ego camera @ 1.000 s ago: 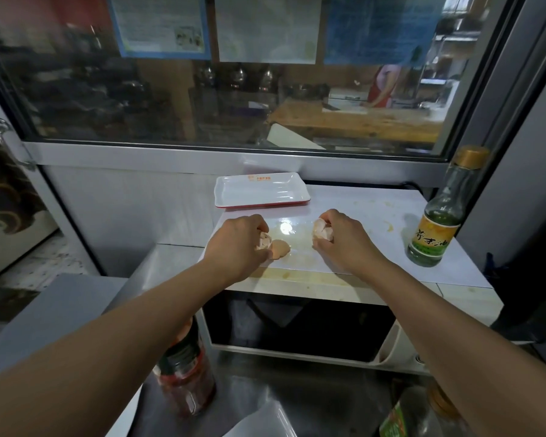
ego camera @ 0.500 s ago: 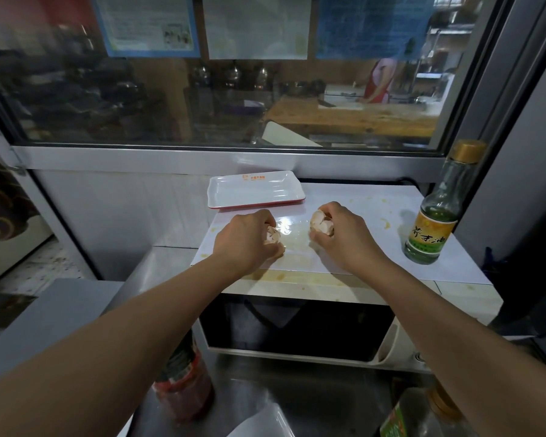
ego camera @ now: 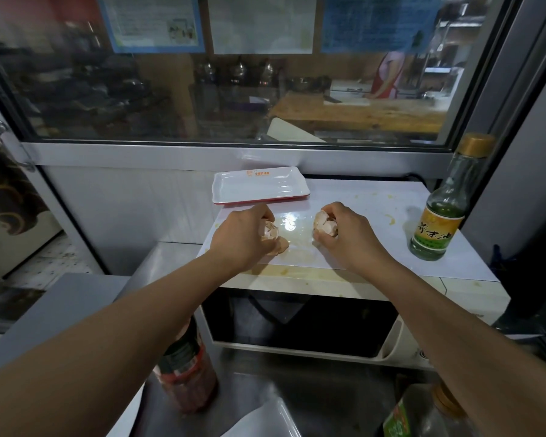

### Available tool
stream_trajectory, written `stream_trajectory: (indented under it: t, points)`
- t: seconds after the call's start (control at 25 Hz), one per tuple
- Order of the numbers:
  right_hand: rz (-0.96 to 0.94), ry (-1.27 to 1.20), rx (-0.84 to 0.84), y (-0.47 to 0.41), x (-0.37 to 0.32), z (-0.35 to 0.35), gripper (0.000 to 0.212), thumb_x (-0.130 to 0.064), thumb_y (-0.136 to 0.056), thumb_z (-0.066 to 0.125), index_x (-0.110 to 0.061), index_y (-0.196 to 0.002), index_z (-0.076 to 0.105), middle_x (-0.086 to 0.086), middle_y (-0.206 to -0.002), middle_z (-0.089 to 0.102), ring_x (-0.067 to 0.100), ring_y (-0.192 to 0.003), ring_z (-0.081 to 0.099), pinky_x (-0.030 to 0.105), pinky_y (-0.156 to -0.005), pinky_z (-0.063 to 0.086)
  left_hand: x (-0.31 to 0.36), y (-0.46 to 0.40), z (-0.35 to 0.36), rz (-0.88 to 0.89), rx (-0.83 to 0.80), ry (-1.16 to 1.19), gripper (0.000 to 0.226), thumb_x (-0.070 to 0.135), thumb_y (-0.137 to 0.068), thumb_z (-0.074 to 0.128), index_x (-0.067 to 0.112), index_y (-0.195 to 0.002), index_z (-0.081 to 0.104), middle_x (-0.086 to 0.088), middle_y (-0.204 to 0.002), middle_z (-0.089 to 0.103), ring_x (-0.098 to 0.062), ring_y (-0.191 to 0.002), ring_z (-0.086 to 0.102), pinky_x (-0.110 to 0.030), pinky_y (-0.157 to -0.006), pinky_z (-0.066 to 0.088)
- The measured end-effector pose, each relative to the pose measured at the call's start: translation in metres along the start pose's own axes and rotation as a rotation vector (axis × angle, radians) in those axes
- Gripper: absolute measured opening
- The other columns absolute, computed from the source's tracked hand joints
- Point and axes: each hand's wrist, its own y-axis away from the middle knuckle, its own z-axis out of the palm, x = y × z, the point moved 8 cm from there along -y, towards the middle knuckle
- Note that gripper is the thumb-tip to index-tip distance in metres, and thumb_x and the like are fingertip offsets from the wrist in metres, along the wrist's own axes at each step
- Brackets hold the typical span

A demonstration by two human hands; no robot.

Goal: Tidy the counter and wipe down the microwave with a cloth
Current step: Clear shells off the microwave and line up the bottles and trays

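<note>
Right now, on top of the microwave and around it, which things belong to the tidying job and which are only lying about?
Belong to the job:
- eggshells in the left hand
- eggshells in the right hand
- shell piece by the left hand
- microwave with its stained top

Lying about:
- white tray
- green-labelled bottle
- red jar

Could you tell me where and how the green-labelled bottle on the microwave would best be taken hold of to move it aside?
Probably grip the bottle around its wide labelled body, coming from its left side with the right hand, which would first have to let go of its eggshells. It stands upright near the microwave top's right edge, with a wall beyond; the narrow neck gives less control.
</note>
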Motion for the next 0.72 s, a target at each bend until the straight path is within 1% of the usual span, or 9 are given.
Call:
stream_trajectory:
  t: [0.12, 0.2, 0.28, 0.44, 0.64, 0.72]
  points:
    - [-0.016, 0.005, -0.011, 0.005, 0.000, 0.000, 0.029, -0.021, -0.087, 0.062, -0.014, -0.113, 0.052, 0.001, -0.109, 0.056, 0.019, -0.096, 0.052, 0.028, -0.079, 0.042, -0.003, 0.004, -0.004, 0.001, 0.005, -0.011, 0.044, 0.038, -0.077, 0.071, 0.019, -0.114, 0.056, 0.000, -0.109, 0.065, -0.017, -0.089, 0.056, -0.029, -0.073, 0.047]
    - [-0.027, 0.023, -0.005, 0.010, 0.001, -0.003, 0.030, -0.020, -0.086, 0.063, -0.014, -0.114, 0.052, 0.000, -0.108, 0.056, 0.018, -0.095, 0.051, 0.025, -0.077, 0.039, -0.005, 0.008, -0.006, 0.007, 0.019, -0.011, 0.043, 0.037, -0.078, 0.070, 0.019, -0.114, 0.056, 0.000, -0.108, 0.065, -0.016, -0.088, 0.056, -0.028, -0.071, 0.045]
    - [-0.025, 0.055, -0.014, 0.014, 0.003, -0.004, 0.035, -0.018, -0.086, 0.062, -0.012, -0.118, 0.050, 0.003, -0.112, 0.056, 0.018, -0.094, 0.049, 0.024, -0.076, 0.036, -0.007, 0.013, -0.008, 0.006, 0.026, 0.001, 0.042, 0.036, -0.078, 0.070, 0.019, -0.114, 0.055, 0.000, -0.108, 0.065, -0.015, -0.086, 0.054, -0.026, -0.069, 0.041]
    - [-0.002, 0.073, -0.059, 0.021, 0.007, -0.003, 0.047, -0.016, -0.087, 0.060, -0.011, -0.130, 0.044, 0.007, -0.125, 0.052, 0.024, -0.106, 0.051, 0.024, -0.083, 0.037, -0.011, 0.021, -0.006, -0.010, 0.014, 0.006, 0.044, 0.033, -0.077, 0.072, 0.019, -0.115, 0.055, -0.002, -0.109, 0.066, -0.019, -0.091, 0.058, -0.029, -0.073, 0.046]
    - [0.010, 0.090, -0.082, 0.025, 0.007, -0.003, 0.053, -0.017, -0.086, 0.061, -0.011, -0.135, 0.041, 0.009, -0.130, 0.050, 0.024, -0.112, 0.050, 0.024, -0.086, 0.035, -0.012, 0.026, -0.008, -0.010, 0.027, 0.008, 0.044, 0.032, -0.076, 0.075, 0.020, -0.114, 0.055, -0.001, -0.109, 0.065, -0.014, -0.083, 0.051, -0.024, -0.068, 0.040]
    - [0.020, 0.082, -0.086, 0.028, 0.008, -0.004, 0.055, -0.018, -0.086, 0.062, -0.012, -0.136, 0.040, 0.008, -0.131, 0.049, 0.024, -0.113, 0.049, 0.023, -0.087, 0.034, -0.012, 0.028, -0.009, -0.001, 0.031, 0.005, 0.044, 0.033, -0.076, 0.074, 0.020, -0.114, 0.055, 0.000, -0.109, 0.065, -0.013, -0.083, 0.052, -0.024, -0.068, 0.040]
